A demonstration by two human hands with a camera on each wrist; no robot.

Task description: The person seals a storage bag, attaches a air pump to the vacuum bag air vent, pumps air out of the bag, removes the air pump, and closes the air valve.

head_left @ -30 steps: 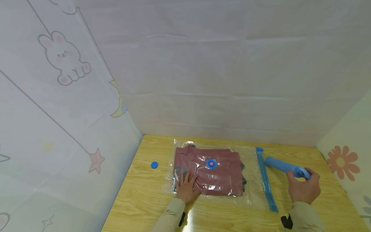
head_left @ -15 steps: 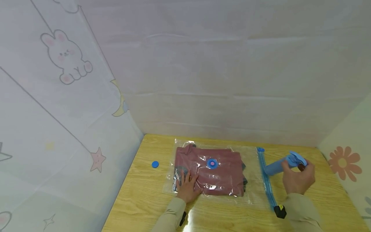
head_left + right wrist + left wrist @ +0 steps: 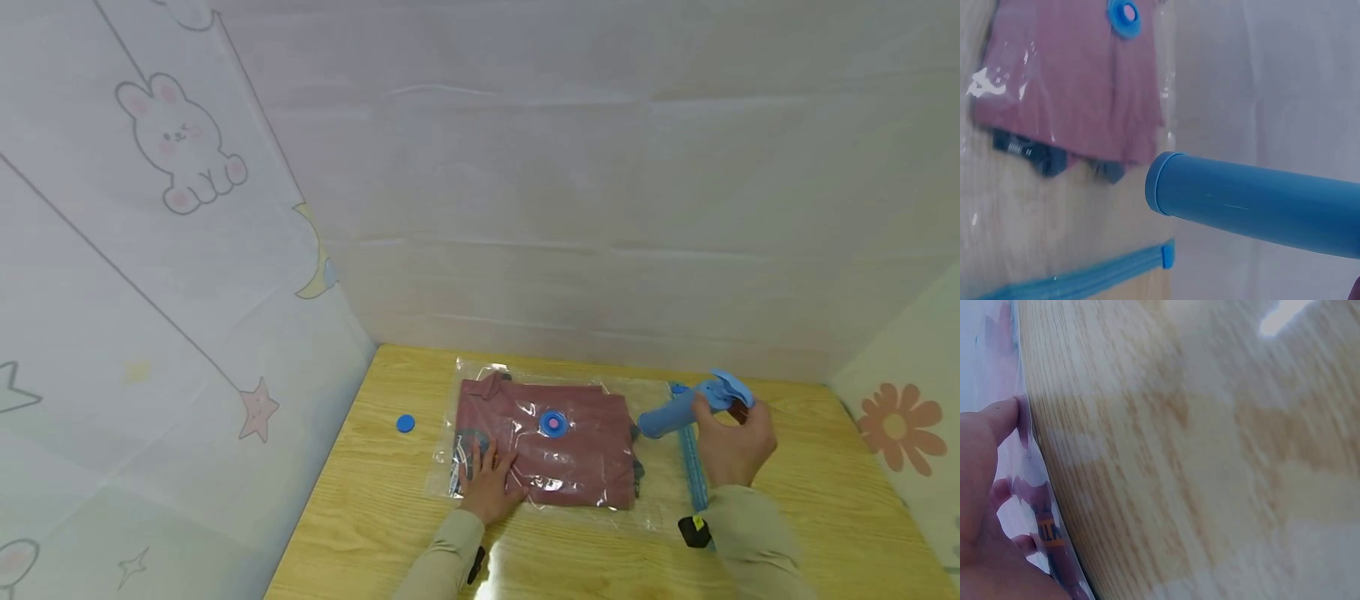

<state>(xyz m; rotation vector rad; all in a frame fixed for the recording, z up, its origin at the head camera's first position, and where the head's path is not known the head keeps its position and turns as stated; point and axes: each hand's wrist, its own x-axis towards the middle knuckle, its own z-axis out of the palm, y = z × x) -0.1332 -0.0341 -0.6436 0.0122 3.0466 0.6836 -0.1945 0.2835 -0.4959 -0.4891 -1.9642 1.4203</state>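
Note:
A clear vacuum storage bag (image 3: 656,492) lies flat on the table with folded dark pink clothing (image 3: 585,458) inside. On its upper face is a round blue valve (image 3: 554,423) with a pink centre. My left hand (image 3: 489,492) rests spread on the bag's lower left part; the left wrist view shows its thumb on the plastic near the edge. My right hand (image 3: 735,442) grips a blue hand pump (image 3: 671,414) by its handle end, held tilted over the bag's right part. The pump's round end (image 3: 1159,184) points left, apart from the valve.
A blue valve cap (image 3: 406,423) lies on the wooden table (image 3: 352,500) left of the bag. The bag's blue zip strip (image 3: 693,467) with a slider (image 3: 1167,256) runs along its right side. Cloth-covered walls (image 3: 525,167) stand behind and at both sides.
My right hand has lifted the pump from the table right of the bag and carried it left over the zip strip. My left hand stays in place on the bag.

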